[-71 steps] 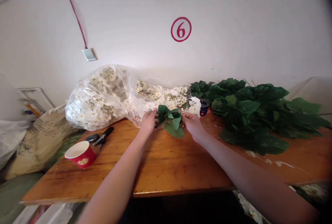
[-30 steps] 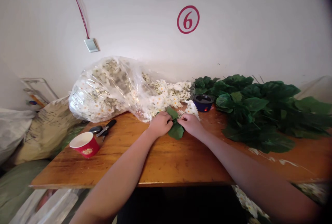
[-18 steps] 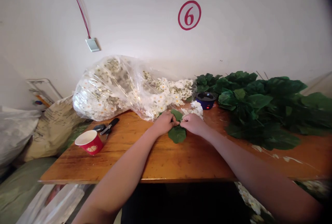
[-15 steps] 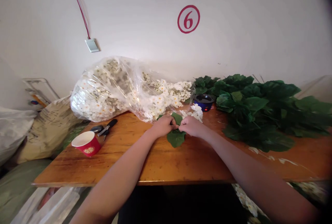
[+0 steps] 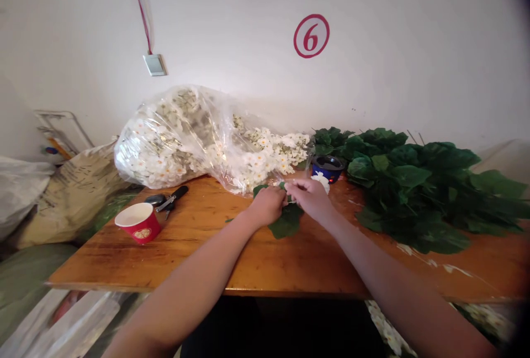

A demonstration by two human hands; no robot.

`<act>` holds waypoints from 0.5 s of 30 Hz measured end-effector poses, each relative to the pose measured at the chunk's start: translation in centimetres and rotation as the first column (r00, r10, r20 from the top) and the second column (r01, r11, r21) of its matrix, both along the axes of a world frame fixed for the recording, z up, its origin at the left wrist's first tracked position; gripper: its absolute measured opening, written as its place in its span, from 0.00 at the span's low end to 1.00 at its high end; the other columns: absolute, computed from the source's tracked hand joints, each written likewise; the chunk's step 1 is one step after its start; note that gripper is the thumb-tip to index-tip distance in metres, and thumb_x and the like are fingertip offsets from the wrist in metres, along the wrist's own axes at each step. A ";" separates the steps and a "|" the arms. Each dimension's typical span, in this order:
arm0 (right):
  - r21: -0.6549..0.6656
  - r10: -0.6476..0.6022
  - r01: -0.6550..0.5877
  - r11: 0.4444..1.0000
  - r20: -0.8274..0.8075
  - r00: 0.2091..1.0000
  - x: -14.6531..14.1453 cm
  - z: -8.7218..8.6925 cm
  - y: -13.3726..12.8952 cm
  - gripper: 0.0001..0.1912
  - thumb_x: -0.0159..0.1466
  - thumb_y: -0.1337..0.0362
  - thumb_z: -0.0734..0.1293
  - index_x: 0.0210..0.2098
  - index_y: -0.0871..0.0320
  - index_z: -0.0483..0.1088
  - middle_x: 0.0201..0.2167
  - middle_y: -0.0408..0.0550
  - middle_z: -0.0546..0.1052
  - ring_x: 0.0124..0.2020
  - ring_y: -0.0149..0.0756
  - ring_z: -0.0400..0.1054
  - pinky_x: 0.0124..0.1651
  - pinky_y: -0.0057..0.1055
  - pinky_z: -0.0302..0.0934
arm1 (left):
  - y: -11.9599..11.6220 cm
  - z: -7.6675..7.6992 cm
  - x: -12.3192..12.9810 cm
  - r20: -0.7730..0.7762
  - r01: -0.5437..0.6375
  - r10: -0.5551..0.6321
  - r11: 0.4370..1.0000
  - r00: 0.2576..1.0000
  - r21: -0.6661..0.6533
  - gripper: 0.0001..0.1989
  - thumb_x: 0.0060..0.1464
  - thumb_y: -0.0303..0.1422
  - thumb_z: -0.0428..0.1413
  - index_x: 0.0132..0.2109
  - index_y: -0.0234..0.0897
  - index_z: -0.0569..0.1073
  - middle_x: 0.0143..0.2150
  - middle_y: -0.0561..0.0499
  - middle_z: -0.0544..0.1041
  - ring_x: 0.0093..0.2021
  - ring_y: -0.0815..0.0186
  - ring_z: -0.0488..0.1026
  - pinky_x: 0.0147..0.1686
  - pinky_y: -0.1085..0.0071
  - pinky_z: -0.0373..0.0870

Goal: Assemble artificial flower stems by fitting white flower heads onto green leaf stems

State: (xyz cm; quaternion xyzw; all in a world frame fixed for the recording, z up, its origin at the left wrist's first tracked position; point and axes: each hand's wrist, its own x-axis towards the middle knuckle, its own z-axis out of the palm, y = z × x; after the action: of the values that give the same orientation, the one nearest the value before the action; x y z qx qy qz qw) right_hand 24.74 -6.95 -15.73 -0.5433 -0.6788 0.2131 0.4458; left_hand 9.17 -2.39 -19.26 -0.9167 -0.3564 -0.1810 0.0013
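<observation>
the left hand (image 5: pixel 269 206) and right hand (image 5: pixel 310 198) are close together, nearly touching, over a sprig of artificial green leaves (image 5: pixel 285 224) lying on the wooden table (image 5: pixel 248 258). the left hand is clamped on the sprig, seemingly to steady it, while the right fingertips (image 5: pixel 290 185) reach its stem; whether they grip it, i cannot tell. behind the sprig, a clear plastic bag (image 5: pixel 174 145) holds white artificial flowers, apparently to keep them bunched. right of the sprig, a heap of green leaves (image 5: pixel 414 192) lies within reach beside a dark blue bowl (image 5: pixel 328 167). left of the sprig stand a red paper cup (image 5: pixel 134 224), its small label unreadable, and black-handled cutters (image 5: pixel 170 198). above the sprig, a red-ringed 6 (image 5: pixel 311 36) marks the wall (image 5: pixel 414 43).
</observation>
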 end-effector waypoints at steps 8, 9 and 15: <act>0.024 -0.082 0.084 0.996 -0.072 0.994 -2.2 0.9 5.9 0.09 0.57 0.61 0.63 0.32 0.58 0.73 0.33 0.47 0.78 0.37 0.38 0.70 0.41 0.31 0.60 | -1.2 0.0 0.2 0.005 0.012 -0.013 0.997 1.000 0.077 0.07 0.53 0.27 0.52 0.40 0.37 0.73 0.44 0.42 0.72 0.45 0.55 0.69 0.42 0.63 0.64; 0.061 -0.086 0.088 0.994 -0.035 0.996 -2.5 1.2 6.9 0.11 0.58 0.63 0.61 0.35 0.58 0.73 0.38 0.48 0.78 0.41 0.39 0.70 0.45 0.32 0.60 | -1.2 0.1 0.2 0.017 0.032 -0.033 0.997 0.999 0.074 0.07 0.53 0.27 0.52 0.40 0.37 0.73 0.43 0.43 0.73 0.44 0.56 0.70 0.42 0.63 0.64; -0.007 -0.106 0.107 0.994 0.034 0.994 -4.4 2.4 12.3 0.17 0.60 0.64 0.60 0.46 0.59 0.73 0.46 0.52 0.77 0.44 0.39 0.70 0.46 0.32 0.60 | -0.7 0.0 0.0 0.207 0.058 -0.056 0.998 0.977 -0.007 0.09 0.56 0.25 0.49 0.42 0.36 0.71 0.33 0.47 0.75 0.37 0.61 0.71 0.40 0.68 0.64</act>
State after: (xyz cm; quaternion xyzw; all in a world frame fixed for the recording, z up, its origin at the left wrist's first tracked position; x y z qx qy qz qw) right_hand 20.39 5.38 -13.36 -0.5842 -0.6553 0.1829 0.4426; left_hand 9.14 -3.14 -19.23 -0.9027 -0.3292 -0.2731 -0.0468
